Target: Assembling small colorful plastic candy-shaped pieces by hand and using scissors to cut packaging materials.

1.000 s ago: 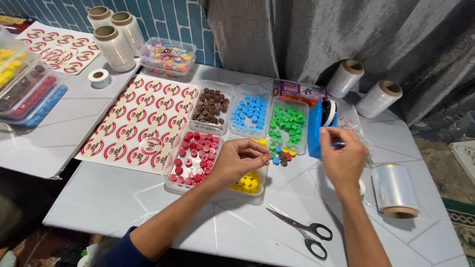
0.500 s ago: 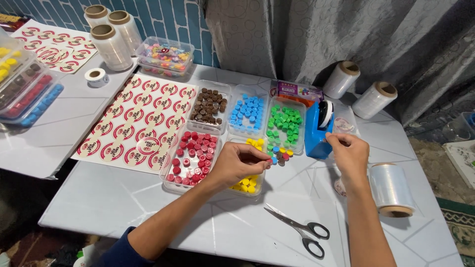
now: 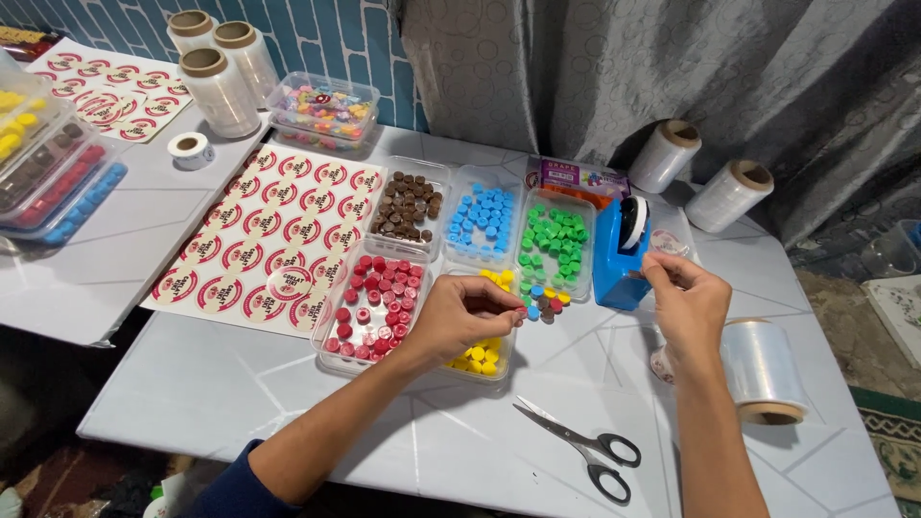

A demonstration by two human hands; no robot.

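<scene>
My left hand [image 3: 467, 317] rests over the yellow-piece tray [image 3: 477, 360]. Its fingertips pinch a short row of mixed coloured round pieces [image 3: 539, 303] lying on the white table. My right hand [image 3: 685, 299] is beside the blue tape dispenser [image 3: 619, 257]. Its thumb and fingers are closed on a strip of clear tape [image 3: 666, 246] at the dispenser's right side. Clear trays of red pieces [image 3: 374, 302], brown pieces [image 3: 408, 206], blue pieces [image 3: 484, 221] and green pieces [image 3: 556, 240] stand just behind my left hand.
Scissors [image 3: 585, 451] lie near the table's front edge. A roll of clear film [image 3: 763, 369] lies by my right forearm, with two more rolls [image 3: 729, 195] at the back right. A sheet of round red stickers [image 3: 269, 240] covers the left. More trays and rolls stand on the left table.
My right hand has lifted slightly toward the tape dispenser's right side. My left hand has stayed at the row of coloured pieces.
</scene>
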